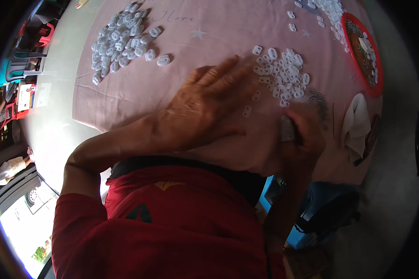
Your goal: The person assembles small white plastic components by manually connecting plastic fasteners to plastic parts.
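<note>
My left hand [198, 107] hovers over the pink tablecloth [172, 51], its fingers stretched toward the right and smeared at the tips by motion. Just beyond those fingers lies a loose heap of small white plastic pieces with two holes [284, 74]. My right hand [307, 132] is curled near the table's front edge, around a small grey block-like object [287, 129] whose kind I cannot make out. Small dark metal screws or pins [316, 96] lie scattered just beyond my right hand. A larger pile of thicker white two-holed pieces [118, 42] sits at the far left.
At the right edge stands a red-rimmed round tray [378, 83] holding metal bits and white pieces. More white pieces [330, 11] are spread at the far right. A pale cloth [356, 123] lies near the right edge. A blue stool [300, 237] stands below the table.
</note>
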A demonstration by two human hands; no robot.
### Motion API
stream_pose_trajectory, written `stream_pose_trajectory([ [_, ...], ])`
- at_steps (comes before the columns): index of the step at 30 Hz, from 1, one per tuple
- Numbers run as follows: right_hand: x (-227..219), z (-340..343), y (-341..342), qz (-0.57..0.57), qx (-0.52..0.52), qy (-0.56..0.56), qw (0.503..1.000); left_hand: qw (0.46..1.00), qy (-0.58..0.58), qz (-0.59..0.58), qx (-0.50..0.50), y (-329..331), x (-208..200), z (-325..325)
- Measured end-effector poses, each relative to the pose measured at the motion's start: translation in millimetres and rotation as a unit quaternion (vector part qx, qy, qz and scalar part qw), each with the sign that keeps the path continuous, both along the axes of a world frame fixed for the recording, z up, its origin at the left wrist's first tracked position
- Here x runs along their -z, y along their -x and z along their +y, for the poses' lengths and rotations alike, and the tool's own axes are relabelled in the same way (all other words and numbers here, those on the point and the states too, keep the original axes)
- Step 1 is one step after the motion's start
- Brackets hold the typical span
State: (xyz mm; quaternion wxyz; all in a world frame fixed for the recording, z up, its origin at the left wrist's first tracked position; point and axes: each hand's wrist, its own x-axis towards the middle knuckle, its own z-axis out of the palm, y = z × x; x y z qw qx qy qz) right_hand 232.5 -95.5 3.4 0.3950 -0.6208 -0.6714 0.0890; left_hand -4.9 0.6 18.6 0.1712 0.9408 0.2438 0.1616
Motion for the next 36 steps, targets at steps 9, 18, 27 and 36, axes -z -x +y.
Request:
stream_pose_trajectory([
  [9, 0, -1, -7, 0.025, -0.014, 0.049, 0.998, 0.997, 0.042, -0.028, 0.062, -59, 7, 25],
  [18, -1, -4, -9, 0.049, -0.034, 0.087, 0.994, 0.999, 0.029, -0.041, -0.012, -11, 0, 48],
  [27, -1, -8, -1, 0.000, 0.022, 0.083, 0.996, 0.995, 0.009, 0.093, -0.042, 67, 4, 77],
  [36, -4, -6, 9, -0.044, 0.065, 0.072, 0.994, 0.984, 0.121, -0.128, 0.023, 29, 1, 62],
])
